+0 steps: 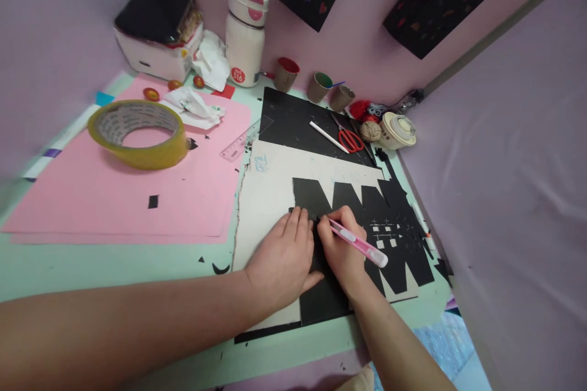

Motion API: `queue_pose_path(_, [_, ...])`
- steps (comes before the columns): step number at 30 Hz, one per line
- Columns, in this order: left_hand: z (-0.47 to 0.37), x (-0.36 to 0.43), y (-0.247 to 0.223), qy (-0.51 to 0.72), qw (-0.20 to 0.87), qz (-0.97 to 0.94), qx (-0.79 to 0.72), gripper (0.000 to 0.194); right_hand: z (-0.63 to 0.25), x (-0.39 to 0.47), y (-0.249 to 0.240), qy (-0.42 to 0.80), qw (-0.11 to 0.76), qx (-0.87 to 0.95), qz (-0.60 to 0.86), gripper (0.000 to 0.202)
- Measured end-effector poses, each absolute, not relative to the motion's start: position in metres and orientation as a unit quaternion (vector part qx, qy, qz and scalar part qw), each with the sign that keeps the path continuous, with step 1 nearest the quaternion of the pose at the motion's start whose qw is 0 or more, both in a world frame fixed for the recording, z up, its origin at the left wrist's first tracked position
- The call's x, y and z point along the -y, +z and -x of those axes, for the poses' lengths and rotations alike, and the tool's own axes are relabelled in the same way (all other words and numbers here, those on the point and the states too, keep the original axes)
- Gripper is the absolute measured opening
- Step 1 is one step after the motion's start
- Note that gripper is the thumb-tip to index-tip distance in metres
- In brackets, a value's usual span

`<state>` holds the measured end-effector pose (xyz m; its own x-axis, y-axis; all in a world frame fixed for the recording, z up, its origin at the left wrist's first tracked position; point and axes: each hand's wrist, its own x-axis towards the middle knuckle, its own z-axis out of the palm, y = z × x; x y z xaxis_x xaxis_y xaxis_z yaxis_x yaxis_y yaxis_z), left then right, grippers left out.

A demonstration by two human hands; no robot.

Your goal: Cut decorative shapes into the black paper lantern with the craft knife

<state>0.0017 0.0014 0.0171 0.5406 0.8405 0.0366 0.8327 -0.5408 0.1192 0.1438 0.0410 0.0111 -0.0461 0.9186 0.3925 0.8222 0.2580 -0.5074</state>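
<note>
Found black tabbed card [373,208] directly beneath left hand [287,256] — pressed flat with fingers together — and right hand [342,250], pinching pink craft knife [367,248] slanted rightward, tip end beside left fingertips.

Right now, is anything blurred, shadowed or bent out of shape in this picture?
Head view: left arm looks stretched toward the edge; head view: soft shadow under the tape; head view: patterns on the hanging boxes look dim and smeared, while the cutter looks sharper.

Pink cutter [367,249], black paper [312,195], yellow tape [153,159]
</note>
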Motion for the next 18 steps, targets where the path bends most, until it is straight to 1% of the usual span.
queue_pose_path(7, [-0.0024, -0.0004, 0.0173, 0.050, 0.047, -0.875, -0.480, 0.081, -0.1464, -0.0403, 0.0107, 0.109, 0.359, 0.714, 0.592, 0.018])
queue_pose_path(18, [-0.0023, -0.0018, 0.0150, 0.061, 0.038, -0.873, -0.482, 0.082, -0.1489, -0.0396, 0.0087, 0.137, 0.360, 0.712, 0.587, 0.020])
